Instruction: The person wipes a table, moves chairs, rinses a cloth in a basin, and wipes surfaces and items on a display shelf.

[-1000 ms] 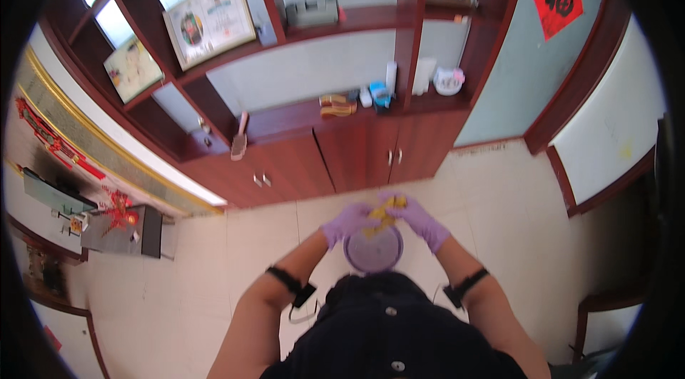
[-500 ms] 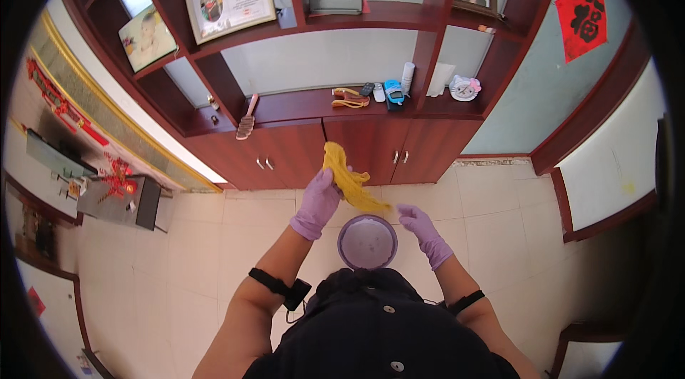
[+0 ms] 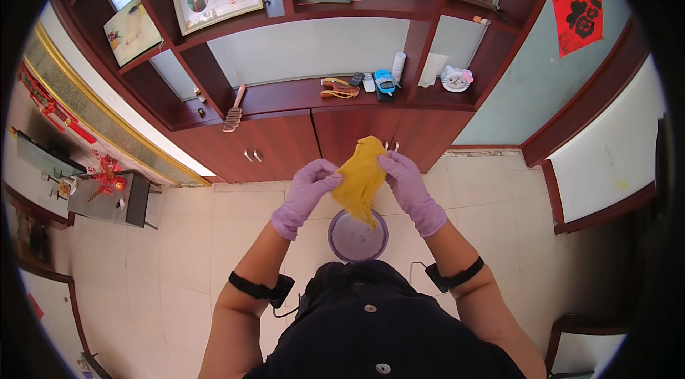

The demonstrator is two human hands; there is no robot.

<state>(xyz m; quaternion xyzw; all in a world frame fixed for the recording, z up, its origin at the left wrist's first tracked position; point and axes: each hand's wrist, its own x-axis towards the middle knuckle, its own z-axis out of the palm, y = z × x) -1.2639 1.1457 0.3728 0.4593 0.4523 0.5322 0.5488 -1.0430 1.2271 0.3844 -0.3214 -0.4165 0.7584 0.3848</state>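
Both my hands wear light purple rubber gloves and hold a yellow cloth (image 3: 362, 176) up between them. My left hand (image 3: 310, 190) pinches its left side, and my right hand (image 3: 409, 190) grips its upper right side. Partly spread, the cloth hangs down to a point at the bottom. Below it on the floor stands a round purple basin (image 3: 359, 238), whose far rim the cloth partly hides. Its inside looks pale, with a few darker specks.
Ahead stands a dark red wooden cabinet (image 3: 260, 140) with open shelves. On its ledge lie a hairbrush (image 3: 234, 109), a brown strap-like item (image 3: 338, 88), a blue device (image 3: 385, 84) and a white clock (image 3: 455, 79). A small dark table (image 3: 118, 199) with red decorations stands at the left.
My right hand has moved up and left and taken hold of the cloth, which my left hand alone held before. The cloth is now spread between both hands.
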